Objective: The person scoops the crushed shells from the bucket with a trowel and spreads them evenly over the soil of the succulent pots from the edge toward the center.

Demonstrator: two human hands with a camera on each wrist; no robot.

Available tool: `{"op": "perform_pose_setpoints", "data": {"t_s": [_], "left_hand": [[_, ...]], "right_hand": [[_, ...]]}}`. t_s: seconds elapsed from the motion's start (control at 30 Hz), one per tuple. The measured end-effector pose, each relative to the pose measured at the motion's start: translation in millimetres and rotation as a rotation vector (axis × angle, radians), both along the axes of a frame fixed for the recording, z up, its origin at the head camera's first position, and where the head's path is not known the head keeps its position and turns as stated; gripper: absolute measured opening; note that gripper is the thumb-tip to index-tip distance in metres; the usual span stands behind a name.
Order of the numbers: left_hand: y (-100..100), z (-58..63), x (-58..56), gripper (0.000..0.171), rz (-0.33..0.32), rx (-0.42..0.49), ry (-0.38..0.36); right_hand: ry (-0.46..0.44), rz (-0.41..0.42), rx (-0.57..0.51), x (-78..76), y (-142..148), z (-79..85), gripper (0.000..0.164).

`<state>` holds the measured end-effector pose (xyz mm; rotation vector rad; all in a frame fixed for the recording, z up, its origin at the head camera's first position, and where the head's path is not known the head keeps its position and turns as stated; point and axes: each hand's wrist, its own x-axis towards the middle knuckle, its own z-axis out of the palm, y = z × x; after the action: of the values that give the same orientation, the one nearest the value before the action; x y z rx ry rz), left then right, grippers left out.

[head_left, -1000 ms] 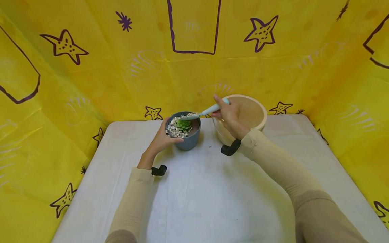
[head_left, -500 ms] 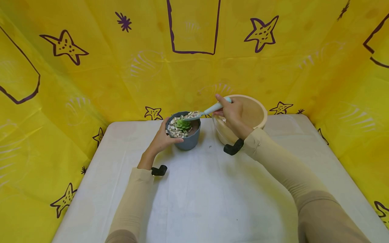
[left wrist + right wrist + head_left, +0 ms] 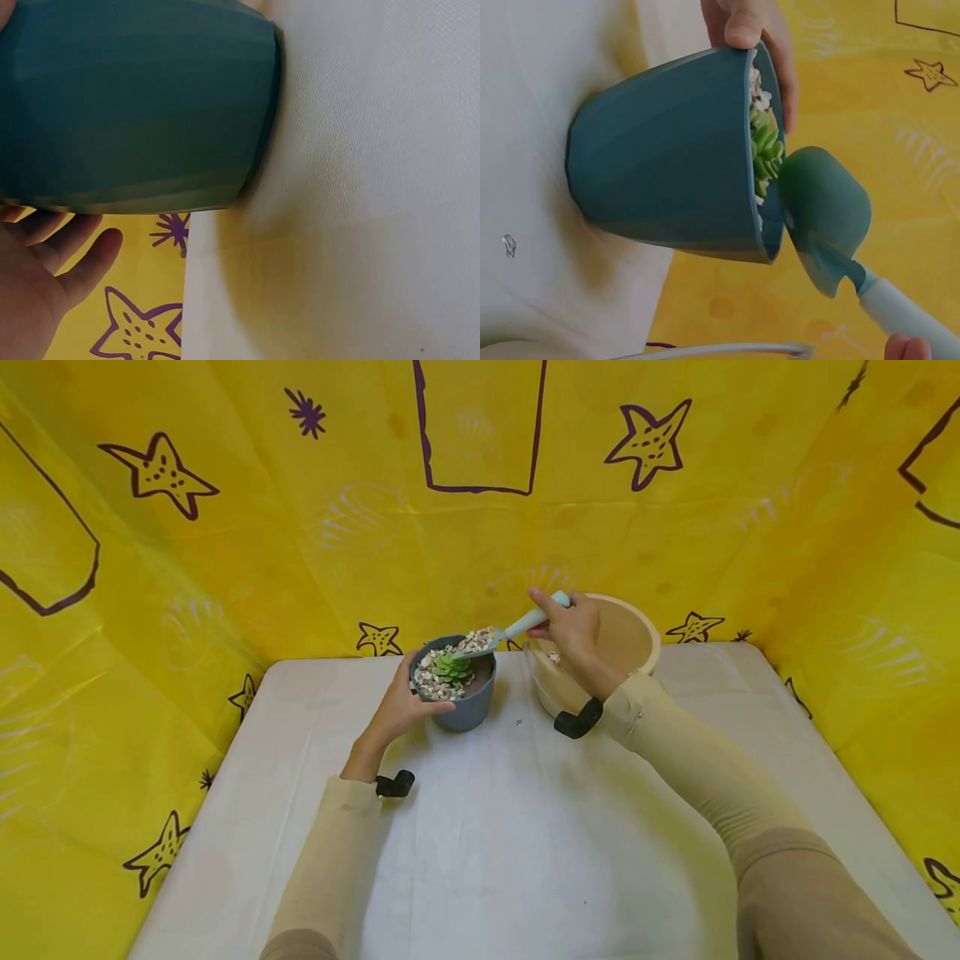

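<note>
A blue-grey plant pot (image 3: 462, 716) stands upright near the table's far side. White and brown pebbles (image 3: 429, 670) lie in it around a green succulent (image 3: 452, 669); its right side shows bare brown surface. My left hand (image 3: 399, 703) grips the pot from the left, thumb over the near rim. In my right hand (image 3: 572, 631) is the pale blue handle of a garden trowel (image 3: 534, 620). Its blade (image 3: 829, 202) slants over the pot's rim beside the succulent, with pebbles along it in the head view. The left wrist view shows mostly the pot's wall (image 3: 135, 112).
Right of the pot stands a large round tub (image 3: 652, 647) with a cream rim and clear side, a few pebbles inside. One small pebble (image 3: 519, 722) lies on the white tabletop (image 3: 495, 843). A yellow patterned cloth (image 3: 480, 543) closes off the back and sides.
The trowel has tilted more steeply, and my right hand has shifted slightly right. More pebbles show at the pot's back right, beside the blade. My left hand and the pot stay in place.
</note>
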<state>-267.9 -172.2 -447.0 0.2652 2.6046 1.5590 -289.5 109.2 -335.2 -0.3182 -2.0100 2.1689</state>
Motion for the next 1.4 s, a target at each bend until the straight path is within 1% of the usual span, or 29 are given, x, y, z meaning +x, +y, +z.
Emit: {"op": "perform_pose_setpoints", "data": {"t_s": [0.13,0.23,0.33,0.47,0.57,0.7,0.9,1.0,1.17,1.4], "left_hand": [[1,1.5,2.3,0.124,-0.002,-0.026,0.008],[0,4.7,2.8,0.123,-0.022,-0.042,0.0],[-3,7.5,1.5,0.123,-0.051,-0.047,-0.011],[-6,7.0,-2.2,0.125,-0.071,-0.042,-0.025],[-6,4.8,-4.1,0.124,-0.067,-0.034,-0.026],[-3,3.1,-3.4,0.124,-0.049,-0.03,-0.018],[1,2.7,0.8,0.125,-0.011,-0.023,-0.014],[3,2.6,2.0,0.125,-0.004,-0.026,-0.003],[2,2.6,4.2,0.127,0.01,-0.05,-0.013],[0,2.9,4.0,0.123,-0.009,-0.042,-0.02]], "right_hand": [[0.039,0.003,0.032,1.7,-3,2.0,0.04],[0.053,0.006,0.076,2.5,-7,3.5,0.041],[0.046,0.012,0.126,2.7,-11,3.7,0.043],[0.025,0.029,0.165,2.5,-17,1.9,0.044],[0.031,0.027,0.18,2.3,-19,-0.1,0.045],[0.053,0.013,0.198,3.6,-22,-2.5,0.044],[0.05,0.044,0.18,5.8,-27,-5.6,0.042],[0.058,0.029,0.183,6.2,-28,-2.8,0.042],[0.055,0.025,0.193,5.6,-26,4.3,0.043],[0.034,0.026,0.2,6.0,-21,10.3,0.043]]}}
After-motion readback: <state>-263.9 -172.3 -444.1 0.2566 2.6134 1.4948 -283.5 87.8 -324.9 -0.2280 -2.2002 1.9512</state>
